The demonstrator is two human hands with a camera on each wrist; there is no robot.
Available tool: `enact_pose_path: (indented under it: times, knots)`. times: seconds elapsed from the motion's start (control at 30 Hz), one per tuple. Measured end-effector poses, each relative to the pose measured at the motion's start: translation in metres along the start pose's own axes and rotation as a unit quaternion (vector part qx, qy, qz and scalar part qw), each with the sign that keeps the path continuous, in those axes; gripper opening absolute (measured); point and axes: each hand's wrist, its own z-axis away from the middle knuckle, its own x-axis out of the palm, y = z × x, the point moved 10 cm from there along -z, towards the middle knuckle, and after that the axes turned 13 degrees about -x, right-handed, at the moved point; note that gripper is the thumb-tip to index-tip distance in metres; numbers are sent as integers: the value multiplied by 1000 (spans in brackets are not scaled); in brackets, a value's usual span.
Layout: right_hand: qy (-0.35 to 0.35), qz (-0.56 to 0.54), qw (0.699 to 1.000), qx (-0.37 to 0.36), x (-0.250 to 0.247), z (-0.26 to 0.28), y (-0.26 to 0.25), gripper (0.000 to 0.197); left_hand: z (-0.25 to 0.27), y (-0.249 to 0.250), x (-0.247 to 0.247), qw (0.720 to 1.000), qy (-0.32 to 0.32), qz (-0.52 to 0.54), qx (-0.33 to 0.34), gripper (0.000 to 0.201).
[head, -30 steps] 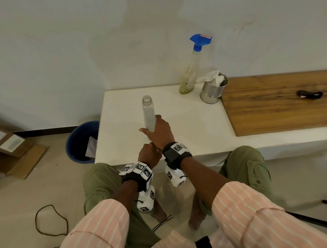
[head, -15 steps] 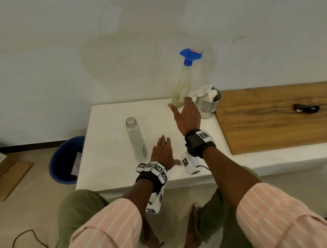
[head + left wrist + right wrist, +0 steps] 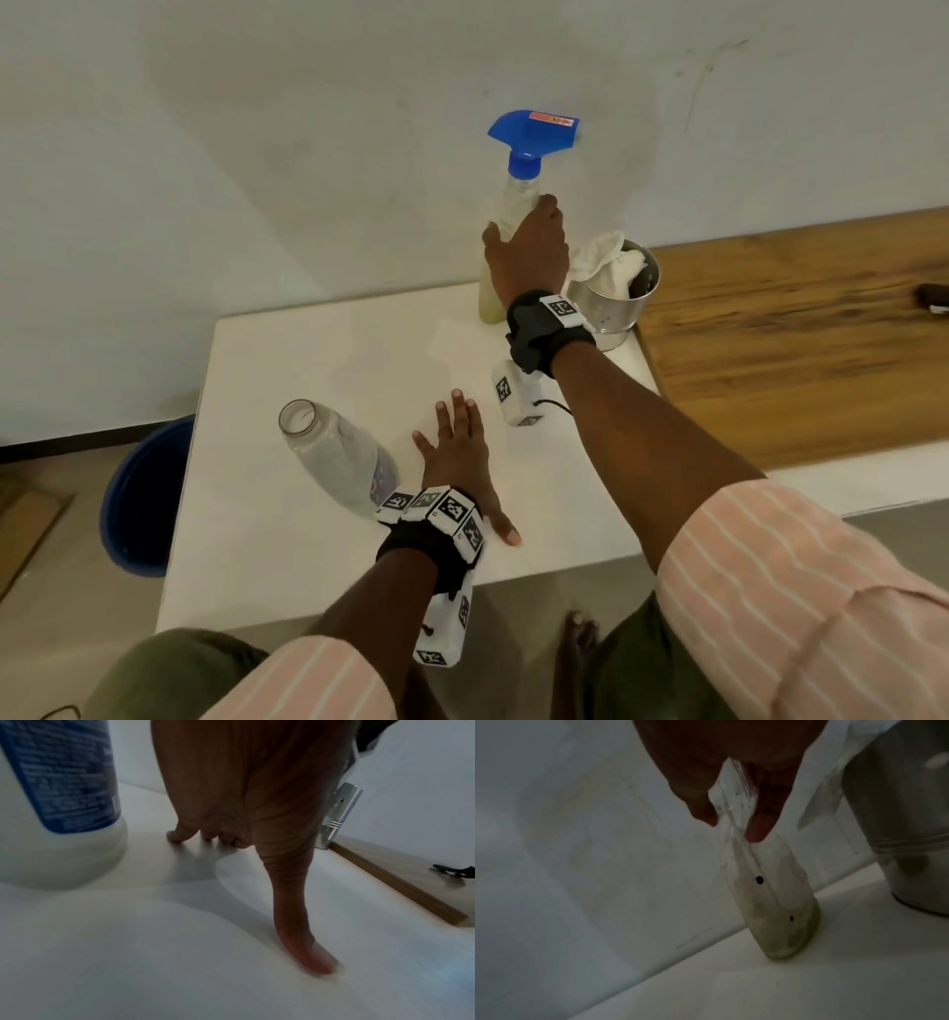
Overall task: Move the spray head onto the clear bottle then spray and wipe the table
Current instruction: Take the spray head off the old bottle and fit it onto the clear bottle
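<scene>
A blue spray head (image 3: 531, 137) tops a cloudy, yellowish bottle (image 3: 490, 303) (image 3: 770, 902) at the back of the white table (image 3: 308, 539), near the wall. My right hand (image 3: 526, 246) (image 3: 734, 805) grips this bottle around its upper body, thumb on one side, fingers on the other. The clear bottle (image 3: 334, 452) (image 3: 59, 801) stands uncapped and upright on the table's left part, with a blue label. Just to its right, my left hand (image 3: 459, 452) (image 3: 246, 845) lies flat on the table, fingers spread, holding nothing.
A steel cup (image 3: 613, 303) (image 3: 906, 821) holding a white cloth (image 3: 611, 264) stands right of the spray bottle. A wooden board (image 3: 770, 334) with a small black object (image 3: 932, 298) lies further right. A blue bin (image 3: 144, 493) sits on the floor at the left.
My right hand let go of the clear bottle, reached to the back and closed around the spray bottle. My left hand came up onto the table and flattened beside the clear bottle.
</scene>
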Motion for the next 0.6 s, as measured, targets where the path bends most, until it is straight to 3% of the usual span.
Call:
enact_pose_path:
  times: [0.17,0.23,0.47,0.53,0.6]
  knots:
    - [-85,-31,994,-67,-4,52,-21,52,9,-4,-4,1000,10,24,15,170]
    - [-117,-32,991,-57,-14,81,-21,54,20,-10,-4,998,22,49,13,160]
    - [-150,-80,985,7,-47,166,-16,44,83,-22,6,982,77,174,14,81]
    - [-165,-89,982,7,-52,180,-20,44,100,-28,-5,964,117,240,14,62]
    - [-179,-89,980,-8,-57,190,-28,43,123,-36,-31,931,198,306,14,45]
